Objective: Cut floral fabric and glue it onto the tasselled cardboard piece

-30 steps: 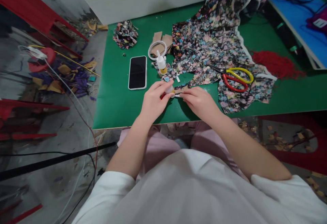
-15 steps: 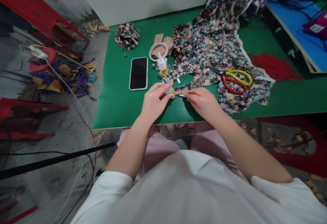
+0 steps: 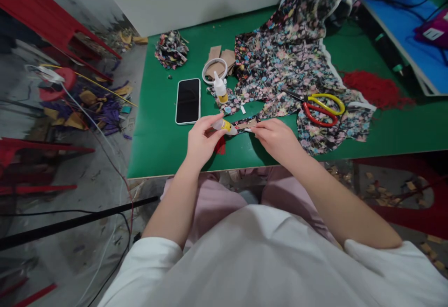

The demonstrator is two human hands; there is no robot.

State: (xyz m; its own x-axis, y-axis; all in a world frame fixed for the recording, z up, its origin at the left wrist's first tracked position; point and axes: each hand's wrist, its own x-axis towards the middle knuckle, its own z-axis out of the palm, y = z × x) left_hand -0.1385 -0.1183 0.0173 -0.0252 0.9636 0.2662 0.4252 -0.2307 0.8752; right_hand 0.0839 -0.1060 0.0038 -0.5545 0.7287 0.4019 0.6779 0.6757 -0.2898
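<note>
My left hand [image 3: 202,140] is closed around a small white glue bottle with a yellow label [image 3: 226,126]. The bottle is tipped over, its nozzle end pointing right and down at a narrow floral strip with brown card on it [image 3: 249,123]. Near the strip's right end, the fingertips of my right hand [image 3: 276,135] are pinched together on a small white piece [image 3: 248,129] at its edge. Whether nozzle and strip touch is too small to tell. Under my left hand, a bit of red material [image 3: 220,146] shows on the green table [image 3: 157,150].
Behind my hands stand a second glue bottle [image 3: 220,91] and a white tape ring [image 3: 214,71] over brown card pieces. A phone [image 3: 188,101] lies left. Scissors [image 3: 320,109] rest on floral fabric [image 3: 276,66] at right, near red threads [image 3: 371,90].
My left hand has shifted a little left, and the glue bottle in it now lies more slanted and shows its yellow label. My right hand has stayed nearly in place.
</note>
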